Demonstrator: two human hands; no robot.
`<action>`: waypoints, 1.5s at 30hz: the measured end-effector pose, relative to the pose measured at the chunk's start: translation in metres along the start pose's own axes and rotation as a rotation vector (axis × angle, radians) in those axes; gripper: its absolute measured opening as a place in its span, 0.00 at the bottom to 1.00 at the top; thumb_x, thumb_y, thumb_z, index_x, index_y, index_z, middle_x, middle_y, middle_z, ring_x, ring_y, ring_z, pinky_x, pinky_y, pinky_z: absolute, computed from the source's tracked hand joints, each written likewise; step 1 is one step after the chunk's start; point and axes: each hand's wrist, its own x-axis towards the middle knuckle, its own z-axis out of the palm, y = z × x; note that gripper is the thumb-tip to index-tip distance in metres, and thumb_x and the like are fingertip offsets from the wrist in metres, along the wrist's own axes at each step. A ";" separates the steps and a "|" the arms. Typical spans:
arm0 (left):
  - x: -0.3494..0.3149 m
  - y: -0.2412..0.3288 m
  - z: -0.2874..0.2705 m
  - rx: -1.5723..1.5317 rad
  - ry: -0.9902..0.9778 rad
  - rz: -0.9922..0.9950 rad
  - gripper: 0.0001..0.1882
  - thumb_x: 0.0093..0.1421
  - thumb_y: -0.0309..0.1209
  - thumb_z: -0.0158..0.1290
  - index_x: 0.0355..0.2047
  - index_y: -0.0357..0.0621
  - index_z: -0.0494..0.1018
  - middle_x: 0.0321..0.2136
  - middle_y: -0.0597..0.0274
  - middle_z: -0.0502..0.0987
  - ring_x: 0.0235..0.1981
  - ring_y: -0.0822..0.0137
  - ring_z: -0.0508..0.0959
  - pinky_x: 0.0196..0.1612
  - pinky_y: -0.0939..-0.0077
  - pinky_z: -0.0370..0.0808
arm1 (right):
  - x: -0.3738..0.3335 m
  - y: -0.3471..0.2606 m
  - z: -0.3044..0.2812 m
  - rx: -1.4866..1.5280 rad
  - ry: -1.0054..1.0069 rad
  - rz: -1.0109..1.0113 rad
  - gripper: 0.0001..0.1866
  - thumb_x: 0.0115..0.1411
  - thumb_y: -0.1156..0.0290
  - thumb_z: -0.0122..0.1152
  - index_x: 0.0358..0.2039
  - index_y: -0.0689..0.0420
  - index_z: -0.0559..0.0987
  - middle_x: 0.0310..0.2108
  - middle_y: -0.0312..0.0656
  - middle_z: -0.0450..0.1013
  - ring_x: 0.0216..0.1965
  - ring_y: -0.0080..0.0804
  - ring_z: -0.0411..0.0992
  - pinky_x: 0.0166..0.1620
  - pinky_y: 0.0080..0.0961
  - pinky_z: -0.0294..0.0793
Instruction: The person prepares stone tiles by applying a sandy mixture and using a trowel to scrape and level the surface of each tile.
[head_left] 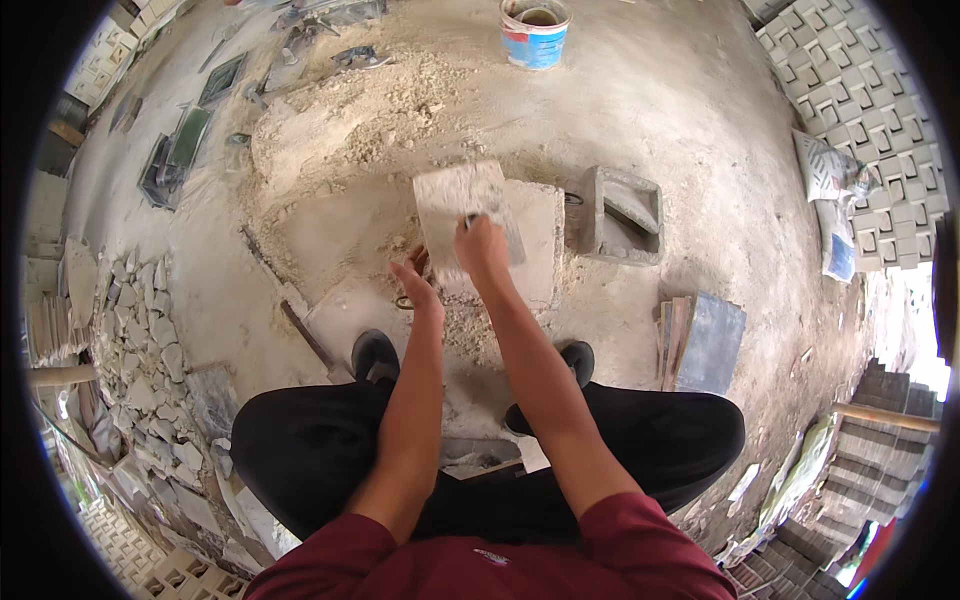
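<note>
In the middle of the floor, a pale rectangular board (455,195) lies tilted over a larger flat pale slab (541,230). My right hand (484,248) is closed in a fist over the board, around a small dark piece that looks like a handle; most of it is hidden by the fingers. My left hand (418,285) is beside the board's near left edge, its fingers apart; I cannot tell whether they touch it. A dark metal loop (403,302) shows by that hand, and another loop (573,198) is at the slab's right side.
Loose sandy rubble (375,115) spreads beyond the slab. A square grey block mould (622,215) sits at the right, with leaning flat plates (708,343) nearer me. A blue-and-white bucket (534,35) stands far off. Broken stone pieces (140,335) and a long bar (305,335) lie left.
</note>
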 end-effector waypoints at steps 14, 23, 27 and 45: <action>0.007 0.023 -0.004 1.135 0.117 0.310 0.38 0.68 0.55 0.26 0.31 0.30 0.72 0.30 0.42 0.76 0.35 0.39 0.74 0.42 0.52 0.68 | -0.036 0.066 -0.029 0.001 0.063 -0.005 0.21 0.60 0.56 0.54 0.29 0.66 0.75 0.29 0.63 0.75 0.35 0.62 0.74 0.41 0.50 0.73; 0.016 0.012 -0.008 1.229 0.145 0.512 0.37 0.69 0.55 0.26 0.29 0.33 0.73 0.28 0.43 0.76 0.34 0.40 0.74 0.41 0.50 0.68 | 0.069 0.045 -0.064 -0.067 0.216 0.019 0.21 0.61 0.58 0.52 0.27 0.67 0.79 0.26 0.63 0.75 0.34 0.59 0.76 0.37 0.46 0.75; 0.003 0.003 -0.005 0.891 0.190 0.339 0.39 0.69 0.56 0.25 0.35 0.31 0.75 0.34 0.45 0.78 0.38 0.47 0.76 0.46 0.56 0.69 | -0.020 0.081 -0.033 0.051 -0.008 0.162 0.21 0.61 0.58 0.54 0.27 0.68 0.77 0.21 0.59 0.74 0.27 0.56 0.76 0.32 0.45 0.76; 0.015 0.036 -0.008 0.314 0.057 -0.045 0.39 0.67 0.61 0.25 0.51 0.39 0.70 0.45 0.56 0.76 0.48 0.62 0.73 0.54 0.67 0.66 | -0.066 0.035 0.019 0.133 -0.016 0.007 0.22 0.62 0.58 0.54 0.28 0.69 0.75 0.26 0.66 0.73 0.33 0.65 0.73 0.35 0.50 0.72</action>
